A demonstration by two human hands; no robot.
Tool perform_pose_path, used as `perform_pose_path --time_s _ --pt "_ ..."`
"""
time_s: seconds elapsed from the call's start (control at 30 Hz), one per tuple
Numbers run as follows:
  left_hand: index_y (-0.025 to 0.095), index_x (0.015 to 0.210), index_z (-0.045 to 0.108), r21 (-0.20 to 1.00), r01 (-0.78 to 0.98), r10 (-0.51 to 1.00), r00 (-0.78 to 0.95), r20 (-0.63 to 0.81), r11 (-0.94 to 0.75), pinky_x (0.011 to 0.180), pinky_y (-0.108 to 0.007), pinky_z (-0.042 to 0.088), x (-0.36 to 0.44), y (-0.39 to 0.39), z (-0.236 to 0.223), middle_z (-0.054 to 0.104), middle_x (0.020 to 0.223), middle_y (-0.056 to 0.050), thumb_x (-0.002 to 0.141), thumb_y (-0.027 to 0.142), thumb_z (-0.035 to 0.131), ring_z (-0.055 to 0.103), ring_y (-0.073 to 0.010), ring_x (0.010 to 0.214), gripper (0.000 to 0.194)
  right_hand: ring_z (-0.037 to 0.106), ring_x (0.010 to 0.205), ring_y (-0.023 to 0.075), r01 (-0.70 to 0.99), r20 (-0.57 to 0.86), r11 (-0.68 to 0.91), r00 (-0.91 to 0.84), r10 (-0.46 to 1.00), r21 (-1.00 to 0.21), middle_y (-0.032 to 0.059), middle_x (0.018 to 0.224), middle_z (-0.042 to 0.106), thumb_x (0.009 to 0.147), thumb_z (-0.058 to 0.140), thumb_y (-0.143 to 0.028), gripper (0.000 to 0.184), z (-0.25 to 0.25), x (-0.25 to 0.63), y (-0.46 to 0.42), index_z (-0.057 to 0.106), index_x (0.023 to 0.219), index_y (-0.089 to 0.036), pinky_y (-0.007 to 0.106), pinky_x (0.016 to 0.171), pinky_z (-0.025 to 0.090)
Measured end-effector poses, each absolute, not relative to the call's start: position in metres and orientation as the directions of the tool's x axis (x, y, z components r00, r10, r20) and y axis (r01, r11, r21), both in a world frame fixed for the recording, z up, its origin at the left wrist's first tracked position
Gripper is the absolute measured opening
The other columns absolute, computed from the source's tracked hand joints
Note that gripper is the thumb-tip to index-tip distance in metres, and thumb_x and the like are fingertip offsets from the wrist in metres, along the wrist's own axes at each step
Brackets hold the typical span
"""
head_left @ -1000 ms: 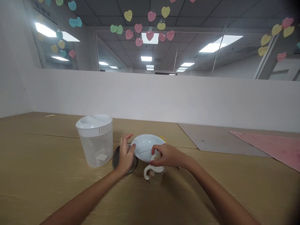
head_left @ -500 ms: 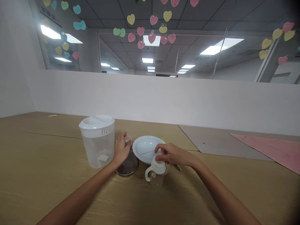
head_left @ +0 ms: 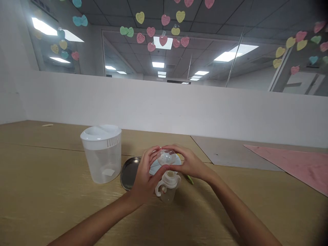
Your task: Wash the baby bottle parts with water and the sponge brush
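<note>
Above a baby bottle point(head_left: 169, 194), my two hands hold a clear dome-shaped bottle cap point(head_left: 167, 157) between them. My left hand point(head_left: 145, 176) is curved round the cap's left side, its thumb below. On the opposite side my right hand point(head_left: 191, 164) grips with thumb and fingers. The bottle stands upright on the table, with a white collar and curved side handles. Behind the hands, a white bowl point(head_left: 153, 169) is partly hidden. A round dark metal dish point(head_left: 129, 174) lies just left of my left hand.
To the left stands a translucent bucket point(head_left: 102, 160) with a white lid. A thin green and yellow thing point(head_left: 190, 179) lies right of the bottle, partly covered by my right hand. Farther right are a grey sheet point(head_left: 225, 155) and a pink cloth point(head_left: 294, 164). A white wall borders the back.
My left hand picked up the clear cap near the metal dish and brought it right, over the bottle. My right hand left the bottle's top and rose to take the cap's other side.
</note>
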State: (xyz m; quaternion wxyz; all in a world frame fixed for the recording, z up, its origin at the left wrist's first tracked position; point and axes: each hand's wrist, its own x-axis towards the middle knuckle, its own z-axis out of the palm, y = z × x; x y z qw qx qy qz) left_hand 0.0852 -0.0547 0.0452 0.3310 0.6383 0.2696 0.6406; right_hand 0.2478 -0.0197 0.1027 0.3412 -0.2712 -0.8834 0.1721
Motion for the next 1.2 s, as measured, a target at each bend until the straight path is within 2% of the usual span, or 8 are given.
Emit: perform_pose_path --time_s 0.1,0.2,0.37,0.5,0.6,0.77,1.03,1.2 --pt "0.022 0.120 0.033 0.818 -0.100 0.817 0.061 0.574 -0.567 0.093 -0.037 0.041 0.083 -0.050 0.043 0.048 0.124 -0.011 0.077 0.030 0.059 0.049 -0.0225 0.113 0.051 0.053 0.098 0.0195 0.421 0.535 0.805 -0.603 0.592 -0.417 0.0044 0.108 0.056 0.067 0.068 -0.032 0.045 0.103 0.248 -0.021 0.054 0.108 -0.025 0.035 0.085 0.043" --pt "0.023 0.124 0.028 0.832 -0.082 0.824 0.115 0.555 -0.549 0.094 -0.038 0.039 0.081 -0.045 0.036 0.044 0.127 -0.012 0.077 0.033 0.059 0.046 -0.0229 0.115 0.057 0.053 0.094 0.0192 0.468 0.504 0.766 -0.577 0.642 -0.440 0.0036 0.102 0.057 0.065 0.068 -0.027 0.041 0.102 0.249 -0.021 0.053 0.103 -0.023 0.035 0.084 0.043" --pt "0.021 0.132 0.026 0.758 0.232 0.789 0.279 0.548 -0.609 0.099 -0.045 0.030 0.084 -0.035 0.004 0.042 0.128 -0.013 0.061 0.040 0.073 0.039 -0.0297 0.119 0.087 0.052 0.095 0.0174 0.454 0.378 0.680 -0.590 0.714 -0.576 0.0028 0.102 0.054 0.067 0.060 -0.018 0.051 0.105 0.257 -0.021 0.041 0.113 -0.024 0.031 0.078 0.044" --pt "0.021 0.123 0.042 0.710 0.366 0.798 0.318 0.512 -0.602 0.093 -0.042 0.037 0.087 -0.031 -0.012 0.051 0.118 -0.010 0.060 0.045 0.070 0.047 -0.0286 0.106 0.073 0.053 0.088 0.0150 0.480 0.133 0.655 -0.740 0.660 -0.583 0.0001 0.099 0.055 0.067 0.056 -0.014 0.046 0.105 0.260 -0.021 0.045 0.110 -0.027 0.024 0.065 0.044" --pt "0.022 0.122 0.044 0.713 0.425 0.830 0.293 0.474 -0.557 0.090 -0.040 0.039 0.086 -0.029 -0.014 0.053 0.115 -0.009 0.060 0.047 0.070 0.049 -0.0276 0.103 0.072 0.052 0.079 0.0126 0.530 0.024 0.633 -0.756 0.655 -0.564 -0.0011 0.096 0.056 0.066 0.057 -0.015 0.041 0.103 0.260 -0.020 0.049 0.104 -0.027 0.019 0.055 0.040" --pt "0.024 0.131 0.033 0.706 0.409 0.815 0.322 0.482 -0.579 0.087 -0.039 0.042 0.082 -0.025 -0.021 0.055 0.115 -0.009 0.060 0.046 0.070 0.052 -0.0266 0.103 0.084 0.051 0.072 0.0109 0.591 -0.047 0.569 -0.716 0.697 -0.572 -0.0002 0.096 0.056 0.068 0.059 -0.021 0.041 0.101 0.263 -0.015 0.046 0.107 -0.027 0.018 0.049 0.037" --pt "0.020 0.131 0.033 0.633 0.454 0.768 0.225 0.600 -0.627 0.089 -0.040 0.041 0.091 -0.036 -0.036 0.054 0.119 -0.011 0.071 0.040 0.062 0.051 -0.0255 0.106 0.069 0.052 0.078 0.0133 0.583 -0.034 0.566 -0.713 0.700 -0.583 -0.0006 0.090 0.057 0.065 0.065 -0.026 0.047 0.098 0.263 -0.012 0.045 0.107 -0.026 0.021 0.058 0.040" --pt "0.019 0.130 0.034 0.625 0.461 0.762 0.214 0.612 -0.631 0.090 -0.041 0.040 0.091 -0.037 -0.038 0.052 0.120 -0.012 0.072 0.040 0.061 0.049 -0.0268 0.108 0.068 0.050 0.073 0.0122 0.608 -0.031 0.569 -0.698 0.716 -0.553 -0.0012 0.087 0.055 0.061 0.068 -0.027 0.049 0.097 0.262 -0.013 0.045 0.105 -0.026 0.019 0.053 0.037"
